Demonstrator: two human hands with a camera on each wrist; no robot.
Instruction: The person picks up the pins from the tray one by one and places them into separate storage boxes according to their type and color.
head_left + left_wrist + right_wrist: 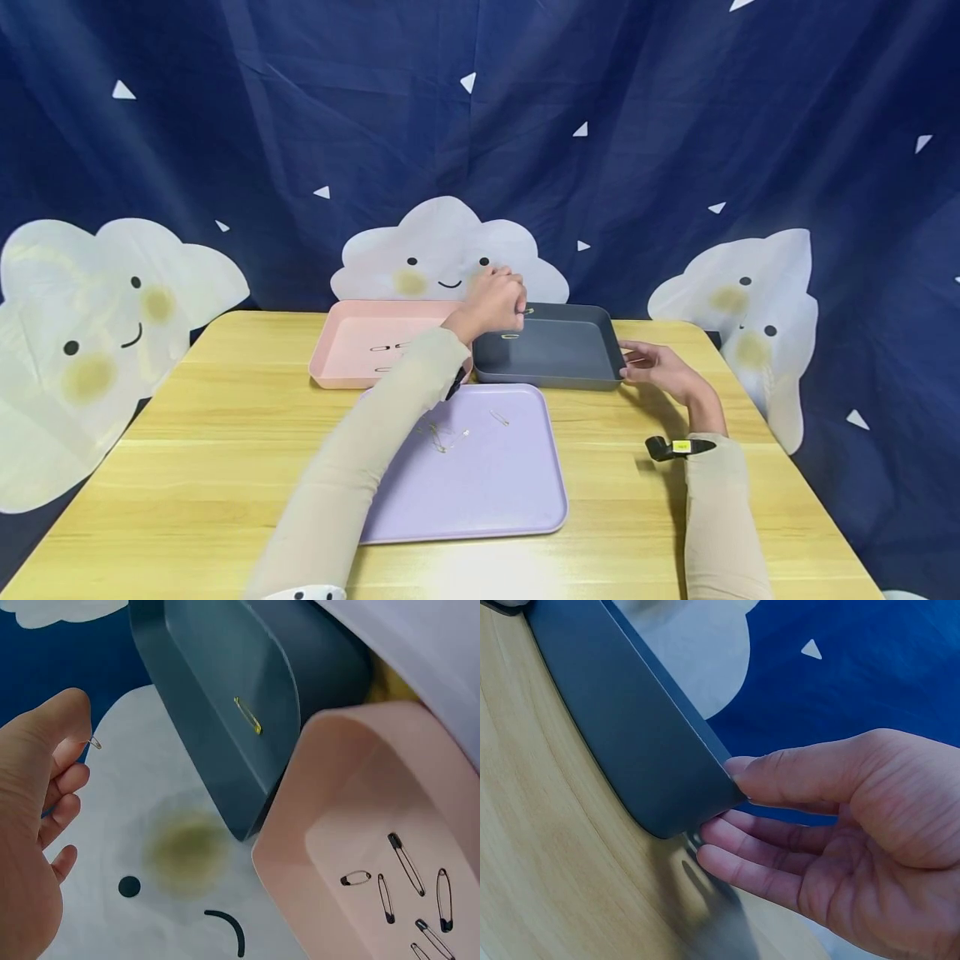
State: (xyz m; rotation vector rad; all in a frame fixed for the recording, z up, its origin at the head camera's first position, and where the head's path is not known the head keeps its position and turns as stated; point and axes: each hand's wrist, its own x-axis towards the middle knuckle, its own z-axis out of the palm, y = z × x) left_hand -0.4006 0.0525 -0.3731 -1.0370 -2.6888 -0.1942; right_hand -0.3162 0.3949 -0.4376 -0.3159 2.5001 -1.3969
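Note:
My left hand point(495, 298) is raised over the left part of the dark grey tray point(555, 382). Between thumb and forefinger it pinches a small safety pin point(94, 742), mostly hidden by the fingers. One gold safety pin point(247, 715) lies inside the grey tray. At that tray's right side, my right hand point(840, 832) holds the corner, thumb on the rim and fingers against the outer wall. Several black-ended safety pins point(406, 864) lie in the pink tray point(330, 350). A loose group of gold safety pins point(438, 437) lies on the purple tray point(487, 500).
All three trays stand on a wooden table point(187, 467), pink and grey side by side at the back, purple in front of them. Behind the table hangs a dark blue curtain point(285, 125) with smiling clouds. My left forearm crosses over the purple and pink trays.

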